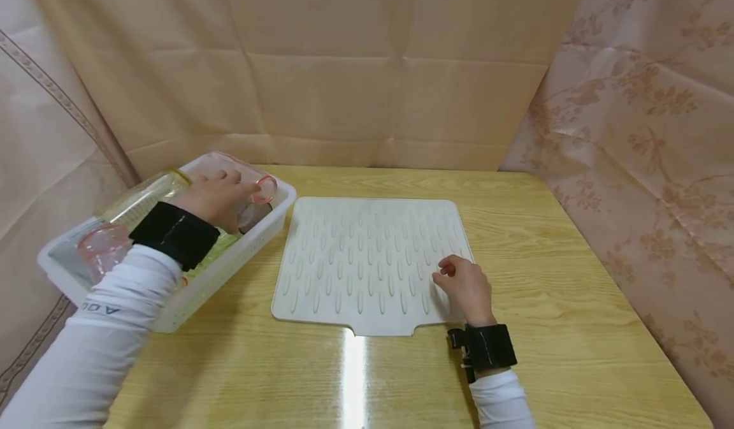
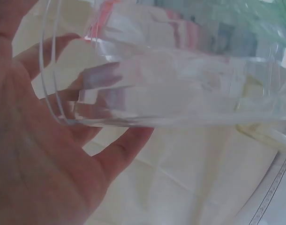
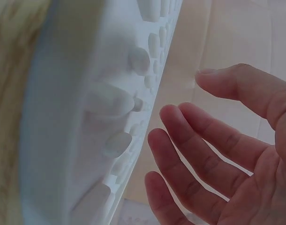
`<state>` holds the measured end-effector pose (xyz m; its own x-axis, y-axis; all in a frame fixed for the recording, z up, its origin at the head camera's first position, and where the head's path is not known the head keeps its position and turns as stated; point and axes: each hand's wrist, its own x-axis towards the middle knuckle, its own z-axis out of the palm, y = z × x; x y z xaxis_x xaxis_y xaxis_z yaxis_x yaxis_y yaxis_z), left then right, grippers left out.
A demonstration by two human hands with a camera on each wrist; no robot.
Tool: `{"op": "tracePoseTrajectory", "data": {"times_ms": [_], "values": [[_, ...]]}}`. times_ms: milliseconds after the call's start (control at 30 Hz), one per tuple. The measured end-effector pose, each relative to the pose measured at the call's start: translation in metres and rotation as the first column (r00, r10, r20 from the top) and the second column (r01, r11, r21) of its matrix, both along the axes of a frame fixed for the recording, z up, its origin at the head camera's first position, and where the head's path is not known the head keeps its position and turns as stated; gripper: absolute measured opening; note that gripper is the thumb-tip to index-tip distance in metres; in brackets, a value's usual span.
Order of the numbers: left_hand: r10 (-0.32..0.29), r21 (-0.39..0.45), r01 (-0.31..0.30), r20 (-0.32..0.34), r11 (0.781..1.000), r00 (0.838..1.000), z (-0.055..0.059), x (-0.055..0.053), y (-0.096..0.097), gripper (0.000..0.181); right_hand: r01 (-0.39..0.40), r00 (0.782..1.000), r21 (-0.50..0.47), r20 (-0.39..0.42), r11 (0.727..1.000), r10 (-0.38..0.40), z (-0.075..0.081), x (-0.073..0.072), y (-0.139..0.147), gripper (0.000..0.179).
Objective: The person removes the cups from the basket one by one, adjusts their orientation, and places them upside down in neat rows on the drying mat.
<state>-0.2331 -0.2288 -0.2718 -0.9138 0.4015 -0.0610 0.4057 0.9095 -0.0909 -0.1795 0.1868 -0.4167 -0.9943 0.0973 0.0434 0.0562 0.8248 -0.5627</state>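
My left hand (image 1: 215, 199) is over a white plastic basket (image 1: 229, 273), palm down with its fingers spread. In the left wrist view a clear, round-rimmed glass or plastic vessel (image 2: 180, 98) lies in front of the fingers, some of which show through its wall. Beyond the fingertips is a clear cup with a pink rim (image 1: 266, 190), and a greyish rounded item (image 1: 252, 215) sits beside the hand. My right hand (image 1: 467, 289) hovers at the right edge of a white drying board with raised ridges (image 1: 367, 257). Its fingers are loosely bent, with nothing between them and the thumb.
A yellow-tinted clear container (image 1: 140, 199) lies along the basket's back. Nearer sits a pink-rimmed clear cup (image 1: 103, 247), and a green item (image 1: 220, 247) shows beneath the left wrist. The wooden table (image 1: 545, 276) is bordered by a beige curtain (image 1: 367, 65) behind and patterned cloth (image 1: 659, 129) on the right.
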Motion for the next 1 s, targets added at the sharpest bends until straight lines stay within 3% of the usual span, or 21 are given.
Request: {"op": "tracePoseTrajectory", "data": {"times_ms": [200, 300, 533, 633, 733, 800, 900, 1000], "values": [[-0.034, 0.018, 0.035, -0.076, 0.999, 0.997, 0.007, 0.003, -0.009, 0.066, 0.013, 1.000, -0.006, 0.020, 1.000, -0.013, 0.000, 0.001, 0.000, 0.027], [-0.035, 0.034, 0.038, -0.080, 0.999, 0.996, 0.011, 0.005, -0.011, 0.064, 0.013, 1.000, -0.008, 0.022, 1.000, -0.013, 0.000, 0.001, 0.001, 0.027], [-0.072, 0.088, 0.083, -0.123, 0.993, 0.990, 0.018, 0.010, -0.002, 0.065, 0.026, 0.999, -0.009, 0.024, 1.000, -0.026, -0.001, 0.003, 0.005, 0.028], [-0.142, 0.049, 0.154, -0.193, 0.987, 0.971, 0.017, 0.012, 0.005, 0.066, 0.028, 0.999, -0.010, 0.023, 1.000, -0.028, -0.002, 0.005, 0.005, 0.028], [-0.214, 0.028, 0.229, -0.265, 0.973, 0.940, 0.016, 0.015, 0.011, 0.067, 0.027, 1.000, -0.006, 0.016, 1.000, -0.027, -0.005, 0.007, 0.006, 0.027], [-0.231, 0.045, 0.253, -0.279, 0.966, 0.932, 0.017, 0.019, 0.015, 0.066, 0.030, 0.999, -0.004, 0.011, 1.000, -0.030, -0.006, 0.008, 0.006, 0.027], [-0.200, 0.102, 0.231, -0.249, 0.968, 0.948, 0.022, 0.027, 0.022, 0.065, 0.029, 1.000, -0.010, 0.006, 1.000, -0.029, -0.007, 0.009, 0.006, 0.027], [-0.162, 0.107, 0.190, -0.225, 0.976, 0.961, 0.029, 0.036, 0.031, 0.067, 0.024, 1.000, -0.023, -0.001, 0.999, -0.024, -0.006, 0.010, 0.008, 0.028]]}}
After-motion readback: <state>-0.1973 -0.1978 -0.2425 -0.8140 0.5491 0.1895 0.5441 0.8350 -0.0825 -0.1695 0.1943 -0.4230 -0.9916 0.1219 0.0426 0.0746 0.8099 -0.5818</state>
